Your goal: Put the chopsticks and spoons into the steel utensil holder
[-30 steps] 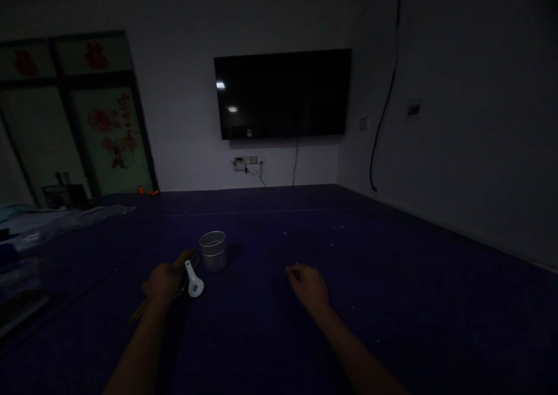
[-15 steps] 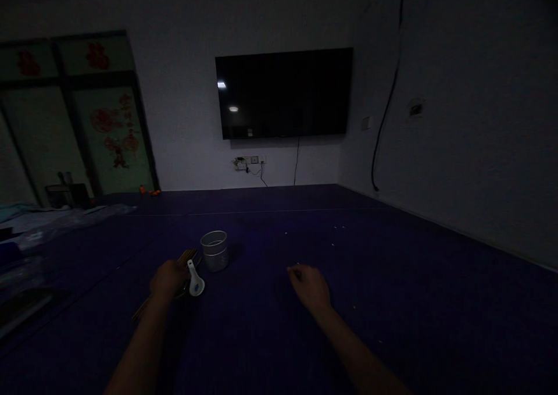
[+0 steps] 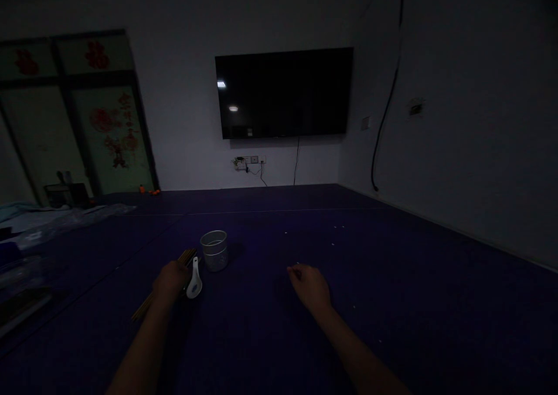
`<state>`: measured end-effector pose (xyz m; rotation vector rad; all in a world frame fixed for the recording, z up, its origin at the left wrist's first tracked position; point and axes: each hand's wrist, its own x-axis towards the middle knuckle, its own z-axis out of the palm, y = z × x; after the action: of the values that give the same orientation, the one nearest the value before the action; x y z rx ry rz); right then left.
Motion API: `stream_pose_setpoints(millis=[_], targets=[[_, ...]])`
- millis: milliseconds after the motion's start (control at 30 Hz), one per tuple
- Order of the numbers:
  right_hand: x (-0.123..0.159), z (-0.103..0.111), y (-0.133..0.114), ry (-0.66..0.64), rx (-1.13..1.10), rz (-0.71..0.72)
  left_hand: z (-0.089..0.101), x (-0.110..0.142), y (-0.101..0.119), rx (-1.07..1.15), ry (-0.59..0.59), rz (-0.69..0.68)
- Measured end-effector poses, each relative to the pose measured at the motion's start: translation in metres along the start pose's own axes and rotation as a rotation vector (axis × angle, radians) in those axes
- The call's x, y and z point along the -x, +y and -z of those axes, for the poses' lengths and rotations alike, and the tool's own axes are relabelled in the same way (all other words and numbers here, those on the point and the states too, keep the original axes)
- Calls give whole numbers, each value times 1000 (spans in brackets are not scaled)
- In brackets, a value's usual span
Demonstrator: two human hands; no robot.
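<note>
You have two hands out over the dark blue desk: your left hand and your right hand. In front of you sit one white spoon, one small metal cup and one bundle of chopsticks, too dim to count singly. On the far wall hangs one black screen.

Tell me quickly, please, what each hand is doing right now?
Left hand: over the chopsticks, next to the white spoon; grip cannot be told.
Right hand: loosely curled on the blue mat, holding nothing visible.
</note>
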<state>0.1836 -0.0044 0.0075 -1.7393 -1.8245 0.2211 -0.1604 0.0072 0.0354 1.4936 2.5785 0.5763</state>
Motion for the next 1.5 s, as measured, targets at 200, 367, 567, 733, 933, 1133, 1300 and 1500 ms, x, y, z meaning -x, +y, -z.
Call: stream_pose_setpoints(millis=[200,367,567,733,933,1133,1300,1500], targets=[[-1,1,-1,-8,2,8,1,5,5,-40,-30,55],[0,2,-1,3,15,11,6,12,9,-41,9,32],[-1,-1,0,3,4,-1,11,21,20,-46,11,-29],[-1,0,0,-4,4,3,4,21,24,-87,0,-69],[-1,0,0,5,16,4,2,22,26,-85,-13,-93],[0,2,-2,-3,10,-3,4,22,25,-76,-3,-107],[0,3,-3,1,1,7,11,16,8,-82,121,3],[-1,2,-2,6,10,5,14,7,-11,-6,26,161]])
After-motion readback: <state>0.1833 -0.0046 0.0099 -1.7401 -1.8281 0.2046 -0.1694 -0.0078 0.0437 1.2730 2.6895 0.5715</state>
